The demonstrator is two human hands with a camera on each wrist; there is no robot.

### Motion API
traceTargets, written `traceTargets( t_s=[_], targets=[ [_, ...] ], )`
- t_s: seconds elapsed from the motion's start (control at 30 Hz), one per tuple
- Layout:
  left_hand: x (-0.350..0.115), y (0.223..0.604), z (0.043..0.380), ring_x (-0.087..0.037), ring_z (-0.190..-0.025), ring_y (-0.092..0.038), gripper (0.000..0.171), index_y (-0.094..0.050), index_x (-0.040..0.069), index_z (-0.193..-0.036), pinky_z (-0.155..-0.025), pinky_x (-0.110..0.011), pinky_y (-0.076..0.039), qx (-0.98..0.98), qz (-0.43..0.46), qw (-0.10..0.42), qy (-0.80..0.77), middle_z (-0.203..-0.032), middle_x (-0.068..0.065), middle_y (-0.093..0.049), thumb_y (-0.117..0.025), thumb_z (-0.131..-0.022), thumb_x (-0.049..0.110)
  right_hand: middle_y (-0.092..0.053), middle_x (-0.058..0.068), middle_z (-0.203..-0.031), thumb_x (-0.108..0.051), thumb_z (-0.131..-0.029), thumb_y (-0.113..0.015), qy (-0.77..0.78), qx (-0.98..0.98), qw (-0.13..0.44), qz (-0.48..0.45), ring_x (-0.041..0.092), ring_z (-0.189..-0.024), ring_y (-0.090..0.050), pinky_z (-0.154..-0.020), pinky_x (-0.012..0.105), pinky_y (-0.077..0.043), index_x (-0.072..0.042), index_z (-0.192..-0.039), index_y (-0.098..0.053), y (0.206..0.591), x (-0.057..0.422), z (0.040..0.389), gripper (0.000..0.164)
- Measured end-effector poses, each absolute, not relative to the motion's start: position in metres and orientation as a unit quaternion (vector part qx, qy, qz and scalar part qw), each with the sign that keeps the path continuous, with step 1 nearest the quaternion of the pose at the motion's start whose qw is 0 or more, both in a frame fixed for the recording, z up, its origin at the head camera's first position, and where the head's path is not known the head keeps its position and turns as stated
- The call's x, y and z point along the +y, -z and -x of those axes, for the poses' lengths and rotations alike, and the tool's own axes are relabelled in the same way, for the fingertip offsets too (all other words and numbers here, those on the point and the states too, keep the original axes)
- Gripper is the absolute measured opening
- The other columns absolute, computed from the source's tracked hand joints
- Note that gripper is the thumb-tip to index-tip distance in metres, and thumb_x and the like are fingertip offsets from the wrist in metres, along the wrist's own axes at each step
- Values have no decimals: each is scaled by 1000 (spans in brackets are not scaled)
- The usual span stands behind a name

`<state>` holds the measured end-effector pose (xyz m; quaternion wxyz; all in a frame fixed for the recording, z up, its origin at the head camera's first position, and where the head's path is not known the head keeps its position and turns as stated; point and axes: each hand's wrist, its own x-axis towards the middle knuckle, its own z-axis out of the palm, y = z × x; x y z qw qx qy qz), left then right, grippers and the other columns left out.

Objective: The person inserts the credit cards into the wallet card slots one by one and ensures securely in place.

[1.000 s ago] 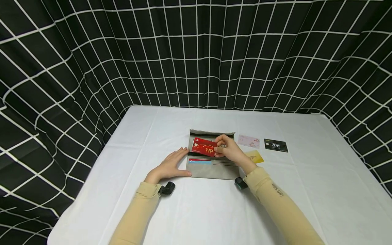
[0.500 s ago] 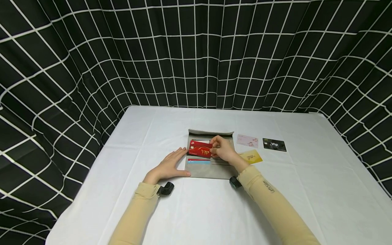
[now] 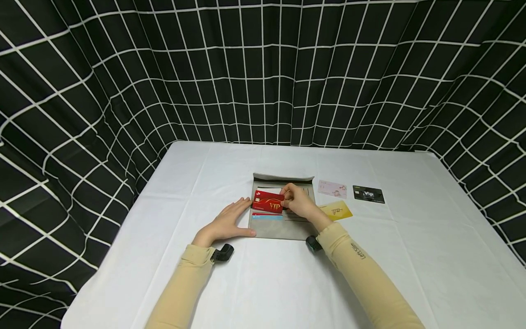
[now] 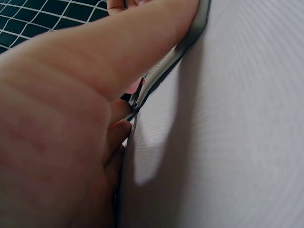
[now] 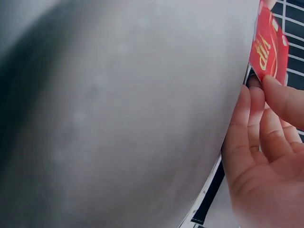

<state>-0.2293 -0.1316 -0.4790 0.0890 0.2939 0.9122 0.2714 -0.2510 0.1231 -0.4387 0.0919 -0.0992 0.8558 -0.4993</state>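
Note:
A red VIP card [image 3: 268,202] lies over the upper left card slots of an opened grey wallet [image 3: 273,230]. My right hand [image 3: 299,201] pinches the card's right end between thumb and fingers, and the right wrist view shows the thumb on the red face [image 5: 270,52]. My left hand [image 3: 230,221] rests with fingers spread at the wallet's left edge, its thumb at the lower left corner. Tucked in the lower left slot, a light blue card [image 3: 267,217] shows a strip, with a thin red edge above it.
Right of the wallet lie a pink card [image 3: 333,188], a black Vip card [image 3: 368,194] and a yellow card [image 3: 337,210] partly behind my right wrist. All rest on a white-covered table [image 3: 263,283]. A black curtain with white grid lines [image 3: 271,77] hangs around its far sides.
The red card, held by my right hand, has shifted left and slightly down over the wallet's left slots and become more level. The left hand has stayed at the wallet's edge.

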Motion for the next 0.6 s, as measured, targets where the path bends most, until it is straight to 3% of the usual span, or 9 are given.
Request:
traceTargets(
  t_s=[0.6],
  targets=[
    [-132, 481, 230, -18, -139, -10, 97, -23, 12, -148, -111, -36, -8, 911, -298, 84, -273, -152, -4, -19, -67, -75, 58, -48, 8, -76, 8, -85, -59, 483, 865, 96, 100, 19, -69, -49, -59, 27, -50, -3, -103, -50, 443, 125, 251, 23]
  ],
)
